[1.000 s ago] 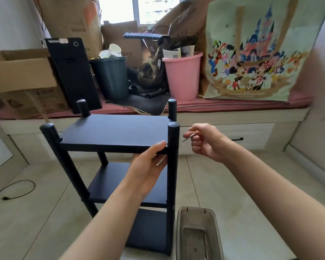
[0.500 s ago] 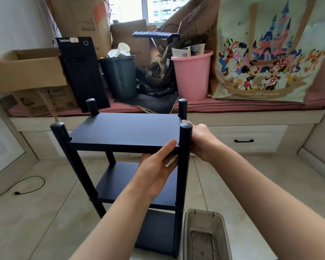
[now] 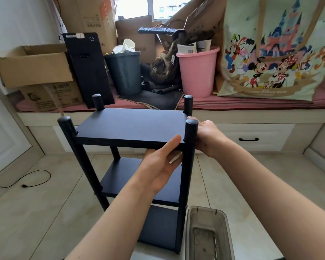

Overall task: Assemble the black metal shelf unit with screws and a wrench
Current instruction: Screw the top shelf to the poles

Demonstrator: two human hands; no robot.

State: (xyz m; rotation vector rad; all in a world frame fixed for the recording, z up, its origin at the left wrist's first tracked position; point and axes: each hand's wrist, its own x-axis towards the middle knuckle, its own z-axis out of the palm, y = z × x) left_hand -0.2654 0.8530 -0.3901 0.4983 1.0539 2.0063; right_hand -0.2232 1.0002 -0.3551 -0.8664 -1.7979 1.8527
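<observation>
The black three-tier shelf unit [image 3: 131,126] stands upright on the tiled floor, with four round posts rising above its top board. My left hand [image 3: 161,162] pinches the front edge of the top board beside the near-right post [image 3: 190,139], thumb on top and fingers underneath. A pale silvery sliver [image 3: 175,158] shows between those fingers and the post. My right hand [image 3: 207,136] is curled against the right side of that post at the height of the top board. The post hides its fingertips and whatever they hold.
A clear plastic box [image 3: 208,233] sits on the floor just right of the shelf's base. Behind the shelf a window bench [image 3: 251,107] carries cardboard boxes, a black computer tower [image 3: 88,68], a dark bin, a pink bin [image 3: 197,72] and a cartoon bag. A cable [image 3: 36,177] lies on the left floor.
My right hand, which pinched a thin silver tool out to the right, has moved left onto the near-right post, and the tool is now out of sight. My left hand kept its hold.
</observation>
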